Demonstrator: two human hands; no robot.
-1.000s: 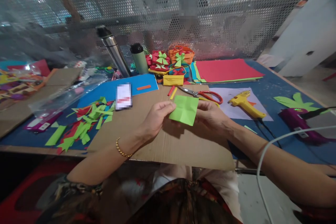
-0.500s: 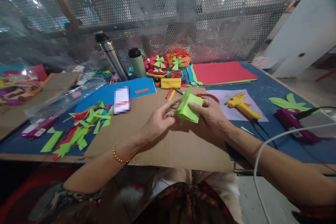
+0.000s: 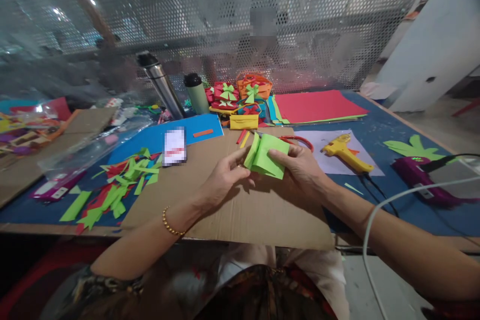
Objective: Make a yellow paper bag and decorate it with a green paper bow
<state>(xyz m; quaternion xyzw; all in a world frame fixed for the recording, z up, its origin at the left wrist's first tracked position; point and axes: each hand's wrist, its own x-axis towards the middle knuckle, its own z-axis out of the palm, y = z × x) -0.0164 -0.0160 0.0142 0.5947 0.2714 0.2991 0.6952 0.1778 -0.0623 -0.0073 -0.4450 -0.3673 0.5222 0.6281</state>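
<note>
A folded piece of light green paper [image 3: 270, 156] is held between both hands above a sheet of brown cardboard [image 3: 240, 220]. My left hand [image 3: 228, 175] grips its left flap between thumb and fingers. On the right side, my right hand [image 3: 302, 162] pinches the paper, thumb on the front face and fingers behind. Just beyond the hands, scissors with red handles [image 3: 300, 141] lie partly hidden behind the paper and right hand. Red and yellow strips [image 3: 244, 138] lie near the scissors.
A yellow glue gun [image 3: 347, 152] rests on a pale sheet at right, beside a purple device [image 3: 423, 180] with cables. Green and red scraps [image 3: 116, 185] are piled left. Small paper bags [image 3: 243, 121], two bottles [image 3: 197, 94] and red sheets [image 3: 318, 105] stand or lie at the back.
The left flap of the green paper has swung outward to the left and down with my left hand, showing a fold between the two parts. My right hand keeps its hold.
</note>
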